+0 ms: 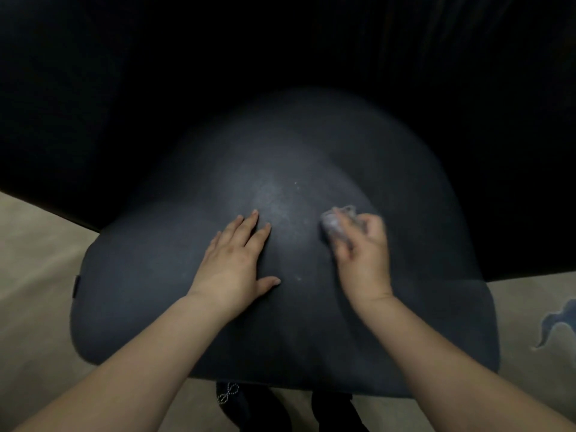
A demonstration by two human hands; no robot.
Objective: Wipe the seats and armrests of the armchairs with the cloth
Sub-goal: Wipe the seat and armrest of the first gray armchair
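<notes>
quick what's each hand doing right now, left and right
Left hand: open, fingers straight, palm flat on the dark seat cushion.
Right hand: closed on the bunched grey cloth, pressing it to the cushion.

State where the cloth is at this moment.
In the head view, the cloth is bunched in the right hand on the dark seat, right of the flat left hand.

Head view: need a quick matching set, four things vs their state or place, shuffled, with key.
Things:
1. left hand
2. right hand
3. cloth
4. seat

States:
A. dark, with pale specks near its middle
B. bunched up in curled fingers
C. lies flat, fingers spread
D. grips the wiping rag

Pairs: 1-C, 2-D, 3-B, 4-A
</notes>
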